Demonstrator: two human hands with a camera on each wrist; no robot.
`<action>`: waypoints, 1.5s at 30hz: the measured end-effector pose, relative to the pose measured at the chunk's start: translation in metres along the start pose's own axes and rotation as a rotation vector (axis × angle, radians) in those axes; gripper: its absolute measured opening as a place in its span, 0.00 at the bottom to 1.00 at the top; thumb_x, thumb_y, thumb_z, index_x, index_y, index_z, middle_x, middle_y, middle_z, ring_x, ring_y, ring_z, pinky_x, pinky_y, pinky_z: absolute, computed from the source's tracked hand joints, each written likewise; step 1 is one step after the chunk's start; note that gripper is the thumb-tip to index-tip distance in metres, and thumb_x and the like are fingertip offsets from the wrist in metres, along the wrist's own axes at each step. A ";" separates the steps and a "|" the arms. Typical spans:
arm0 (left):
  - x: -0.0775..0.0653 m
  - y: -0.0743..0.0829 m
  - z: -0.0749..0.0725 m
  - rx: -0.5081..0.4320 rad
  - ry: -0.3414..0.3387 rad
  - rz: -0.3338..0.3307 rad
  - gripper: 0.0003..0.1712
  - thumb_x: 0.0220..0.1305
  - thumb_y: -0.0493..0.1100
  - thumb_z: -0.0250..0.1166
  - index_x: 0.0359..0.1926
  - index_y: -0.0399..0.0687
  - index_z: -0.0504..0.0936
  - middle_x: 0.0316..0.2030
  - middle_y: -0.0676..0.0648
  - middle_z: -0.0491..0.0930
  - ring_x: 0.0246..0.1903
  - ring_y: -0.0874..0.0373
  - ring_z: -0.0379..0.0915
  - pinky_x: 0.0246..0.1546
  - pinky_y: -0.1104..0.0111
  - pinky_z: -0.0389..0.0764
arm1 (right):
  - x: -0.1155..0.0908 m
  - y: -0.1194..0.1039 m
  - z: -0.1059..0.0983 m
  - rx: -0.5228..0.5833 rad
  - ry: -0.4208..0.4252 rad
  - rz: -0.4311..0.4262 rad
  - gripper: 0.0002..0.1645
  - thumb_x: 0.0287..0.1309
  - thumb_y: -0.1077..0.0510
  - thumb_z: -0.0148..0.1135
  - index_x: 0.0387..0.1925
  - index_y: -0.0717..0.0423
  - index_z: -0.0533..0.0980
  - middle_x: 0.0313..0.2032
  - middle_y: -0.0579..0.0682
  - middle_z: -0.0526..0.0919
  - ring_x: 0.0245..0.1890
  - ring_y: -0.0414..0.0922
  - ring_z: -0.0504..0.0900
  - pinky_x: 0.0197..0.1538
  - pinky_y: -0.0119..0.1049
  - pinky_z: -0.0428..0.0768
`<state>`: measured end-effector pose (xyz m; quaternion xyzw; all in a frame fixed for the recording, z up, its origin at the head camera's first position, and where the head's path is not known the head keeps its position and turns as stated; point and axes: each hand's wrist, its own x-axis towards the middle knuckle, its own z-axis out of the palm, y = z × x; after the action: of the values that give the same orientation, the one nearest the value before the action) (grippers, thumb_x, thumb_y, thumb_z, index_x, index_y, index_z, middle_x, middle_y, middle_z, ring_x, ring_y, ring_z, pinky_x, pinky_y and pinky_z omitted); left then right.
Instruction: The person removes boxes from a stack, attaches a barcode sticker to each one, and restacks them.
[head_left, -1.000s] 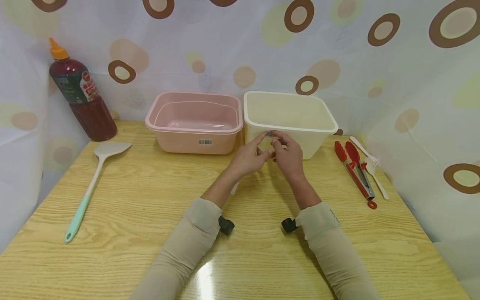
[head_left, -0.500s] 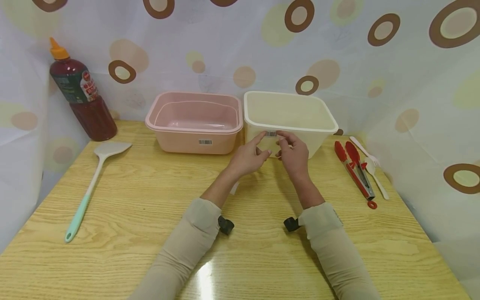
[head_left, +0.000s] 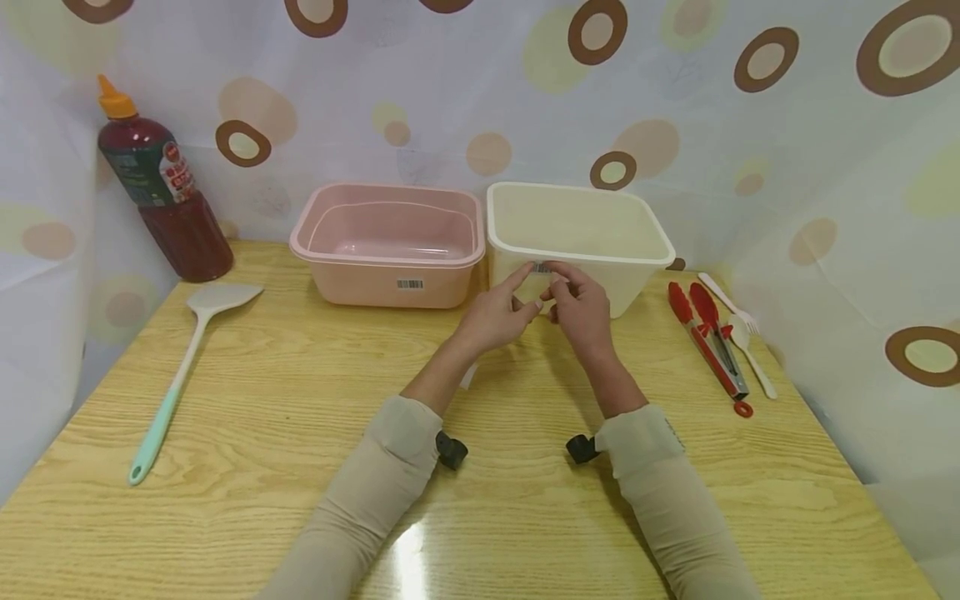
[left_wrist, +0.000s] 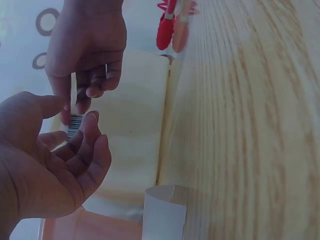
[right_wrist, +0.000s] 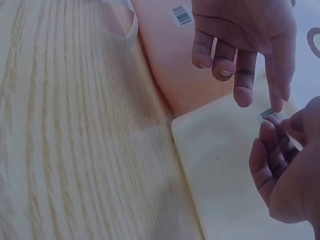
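A small barcode sticker is on the front wall of the cream plastic bin, just below its rim. My left hand touches the bin beside the sticker's left end, its fingers loosely bent. At the other end my right hand has its fingertips at the sticker. Between the two hands the striped barcode shows in the left wrist view, partly covered by fingertips. Fingers of the right hand are loosely curled in the right wrist view, around no object.
A pink basin with its own barcode stands left of the bin. A white paper strip lies near the left wrist. Red tongs, a white fork and a spoon lie right; a spatula and a sauce bottle are left.
The right hand shifted right along the sticker, uncovering the barcode, then came slightly back to the left over its end. The left hand has stayed in place.
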<state>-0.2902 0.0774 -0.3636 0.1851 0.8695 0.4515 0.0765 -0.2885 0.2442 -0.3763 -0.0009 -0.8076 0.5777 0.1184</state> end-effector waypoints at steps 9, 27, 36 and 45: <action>0.000 0.001 -0.001 -0.003 -0.004 -0.008 0.39 0.75 0.56 0.56 0.81 0.69 0.50 0.40 0.47 0.86 0.32 0.56 0.79 0.31 0.67 0.77 | -0.001 -0.001 -0.002 -0.015 0.004 -0.021 0.21 0.76 0.51 0.51 0.63 0.42 0.79 0.27 0.41 0.83 0.21 0.44 0.80 0.31 0.28 0.81; 0.003 0.000 0.002 0.009 -0.015 -0.013 0.39 0.75 0.56 0.57 0.81 0.68 0.50 0.38 0.48 0.86 0.28 0.57 0.78 0.30 0.67 0.76 | 0.002 0.007 -0.003 0.012 0.035 0.025 0.20 0.76 0.52 0.51 0.61 0.47 0.80 0.24 0.42 0.81 0.17 0.36 0.76 0.29 0.27 0.80; 0.004 -0.001 0.003 0.080 -0.015 -0.023 0.39 0.75 0.57 0.56 0.80 0.65 0.52 0.46 0.48 0.87 0.39 0.57 0.82 0.40 0.64 0.79 | 0.002 0.008 -0.002 -0.015 0.008 0.065 0.20 0.76 0.52 0.51 0.60 0.50 0.81 0.23 0.40 0.82 0.18 0.37 0.77 0.31 0.27 0.82; 0.002 -0.002 0.004 0.077 -0.031 -0.029 0.40 0.75 0.58 0.56 0.81 0.63 0.51 0.42 0.49 0.87 0.34 0.58 0.82 0.33 0.67 0.77 | 0.000 0.008 0.001 -0.017 -0.031 0.050 0.21 0.76 0.52 0.51 0.62 0.50 0.79 0.24 0.42 0.81 0.19 0.40 0.79 0.31 0.27 0.82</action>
<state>-0.2913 0.0805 -0.3670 0.1821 0.8876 0.4135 0.0893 -0.2901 0.2462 -0.3837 -0.0130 -0.8139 0.5737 0.0913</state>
